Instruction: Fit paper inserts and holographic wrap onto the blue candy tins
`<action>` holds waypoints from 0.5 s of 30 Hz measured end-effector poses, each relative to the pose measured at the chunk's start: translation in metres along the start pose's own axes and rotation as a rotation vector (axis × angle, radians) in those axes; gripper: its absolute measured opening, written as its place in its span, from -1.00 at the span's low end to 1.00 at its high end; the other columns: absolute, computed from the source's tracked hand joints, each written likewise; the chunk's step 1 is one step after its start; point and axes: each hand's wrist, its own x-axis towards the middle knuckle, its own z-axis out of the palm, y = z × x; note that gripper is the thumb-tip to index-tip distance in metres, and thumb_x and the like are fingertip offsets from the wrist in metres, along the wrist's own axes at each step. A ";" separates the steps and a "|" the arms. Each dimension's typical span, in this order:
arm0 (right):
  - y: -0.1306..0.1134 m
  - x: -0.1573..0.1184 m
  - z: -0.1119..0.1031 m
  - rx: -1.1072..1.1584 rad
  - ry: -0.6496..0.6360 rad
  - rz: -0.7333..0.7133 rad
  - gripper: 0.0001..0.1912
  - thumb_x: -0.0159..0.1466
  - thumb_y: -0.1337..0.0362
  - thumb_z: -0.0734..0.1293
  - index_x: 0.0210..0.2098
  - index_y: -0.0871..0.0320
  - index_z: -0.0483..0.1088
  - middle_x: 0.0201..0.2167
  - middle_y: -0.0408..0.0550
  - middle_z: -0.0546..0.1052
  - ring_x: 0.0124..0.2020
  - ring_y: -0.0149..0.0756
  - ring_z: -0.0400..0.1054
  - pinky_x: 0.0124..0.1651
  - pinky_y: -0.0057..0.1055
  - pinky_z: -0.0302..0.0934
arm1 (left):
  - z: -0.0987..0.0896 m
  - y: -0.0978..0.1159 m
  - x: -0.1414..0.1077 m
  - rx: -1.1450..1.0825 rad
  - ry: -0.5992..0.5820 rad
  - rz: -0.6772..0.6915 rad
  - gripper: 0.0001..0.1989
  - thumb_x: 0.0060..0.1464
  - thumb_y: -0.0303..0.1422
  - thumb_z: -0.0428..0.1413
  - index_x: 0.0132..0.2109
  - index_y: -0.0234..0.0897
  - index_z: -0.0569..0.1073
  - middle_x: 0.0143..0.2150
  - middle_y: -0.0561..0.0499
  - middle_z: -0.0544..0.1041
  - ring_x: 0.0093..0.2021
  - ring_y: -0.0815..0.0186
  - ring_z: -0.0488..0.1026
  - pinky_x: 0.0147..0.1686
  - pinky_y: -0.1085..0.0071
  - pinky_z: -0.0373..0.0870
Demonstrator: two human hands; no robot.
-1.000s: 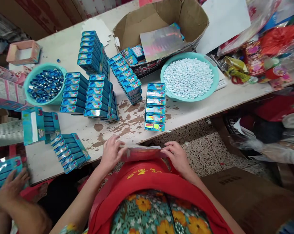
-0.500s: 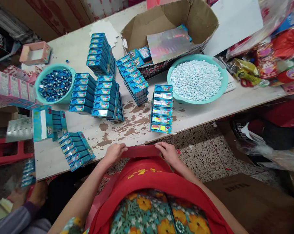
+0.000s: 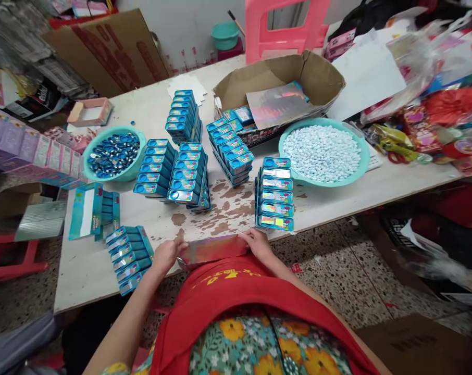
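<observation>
Between my two hands, in front of the red apron, is a shiny reflective sheet [image 3: 214,249] with a reddish sheen. My left hand [image 3: 166,255] pinches its left end, and my right hand [image 3: 257,244] pinches its right end. Just beyond my right hand stands a stack of small blue candy boxes [image 3: 275,195], some with shiny strips on top. Left of my left hand, near the table edge, lies a tray of similar blue boxes [image 3: 128,258]. A silvery iridescent sheet [image 3: 277,104] rests in the cardboard box.
On the worn white table [image 3: 236,205], more stacks of blue boxes [image 3: 185,172] stand in the middle. A teal basin [image 3: 363,166] holds pale candies; another basin [image 3: 142,164] holds blue shiny pieces. Behind is an open cardboard box [image 3: 318,73]. A person's sleeve [image 3: 21,338] shows at lower left.
My view has tilted up and shifted left. Both hands still hold the shiny sheet; it has tipped so more of its reflective face shows, and my left hand sits lower.
</observation>
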 end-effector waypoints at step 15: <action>-0.011 -0.005 0.008 -0.574 0.154 -0.290 -0.67 0.33 0.26 0.11 0.03 0.05 0.33 -0.07 0.06 0.46 -0.10 -0.15 0.34 -0.14 -0.30 0.25 | 0.018 0.154 0.078 -0.238 -0.147 0.475 -0.73 0.14 -0.31 -0.08 -0.27 -0.29 0.50 -0.30 -0.12 0.54 -0.27 0.21 0.43 -0.32 0.39 0.20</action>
